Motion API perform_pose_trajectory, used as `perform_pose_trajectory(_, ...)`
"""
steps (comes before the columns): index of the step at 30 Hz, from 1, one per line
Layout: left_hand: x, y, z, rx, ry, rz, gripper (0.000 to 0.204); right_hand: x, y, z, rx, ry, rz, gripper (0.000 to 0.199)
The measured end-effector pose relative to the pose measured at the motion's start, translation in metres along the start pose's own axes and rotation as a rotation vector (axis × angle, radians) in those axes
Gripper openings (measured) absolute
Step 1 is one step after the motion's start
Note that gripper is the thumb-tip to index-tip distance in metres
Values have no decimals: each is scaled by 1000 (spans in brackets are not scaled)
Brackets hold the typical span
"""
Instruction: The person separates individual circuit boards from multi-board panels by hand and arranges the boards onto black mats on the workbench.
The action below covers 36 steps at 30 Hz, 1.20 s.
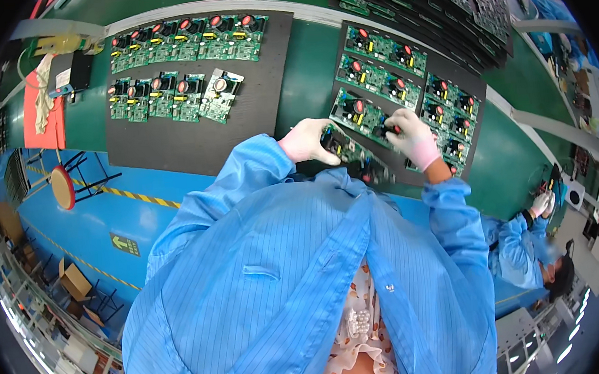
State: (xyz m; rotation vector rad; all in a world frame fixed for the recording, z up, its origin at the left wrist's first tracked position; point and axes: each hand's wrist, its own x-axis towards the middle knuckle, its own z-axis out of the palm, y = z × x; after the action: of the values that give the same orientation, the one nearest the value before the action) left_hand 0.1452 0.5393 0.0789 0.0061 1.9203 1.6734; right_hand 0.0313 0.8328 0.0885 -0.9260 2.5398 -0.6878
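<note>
The person's blue striped coat (286,279) is filling the nearest part of the view. Just beyond it, the gloved left hand (310,142) is grasping one end of a green circuit board (344,148), its thumb and fingers closing around the edge. This board is slanting in front of the coat, near the front edge of the desk (309,63), and its far end is blurring. The gloved right hand (412,138) is hovering with bent fingers above the nearest boards on the right mat; I cannot tell whether it is touching or pinching anything.

Beyond the hands, more boards (379,82) are lying in rows on the black right mat (461,78), showing red-topped round parts and yellow pieces. To the left, a second black mat (251,106) is carrying two rows of similar boards (186,40), with a tilted board (222,94) ending the nearer row. Farther left, a black box (69,73) and a pale cloth (44,101) are resting on a red sheet (38,127).

At the upper right, dark racks (433,8) are standing stacked. Well away on the right, a co-worker (519,254) in blue is sitting, with gloved hands held together.
</note>
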Motion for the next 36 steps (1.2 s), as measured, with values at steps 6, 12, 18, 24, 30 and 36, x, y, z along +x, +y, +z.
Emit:
perform_pose_trajectory(6,-11,6,5,-18,188,-34,59,4,10,10,-147,-35,-79,31)
perform_pose_trajectory(12,-41,5,-10,-122,389,-112,61,-4,-51,-6,-44,-12,108,48)
perform_pose_trajectory(18,-80,46,20,-39,492,-62,63,-29,-92,-6,20,-1,-267,66)
perform_pose_trajectory(24,-131,67,36,-96,484,-32,60,-54,-124,-9,376,-454,-37,66)
perform_pose_trajectory(30,-166,30,22,-529,334,142,59,-58,-174,-35,574,-531,-348,53)
perform_pose_trajectory(36,-199,-34,-50,-699,470,274,58,-11,-212,-21,784,-535,-98,52)
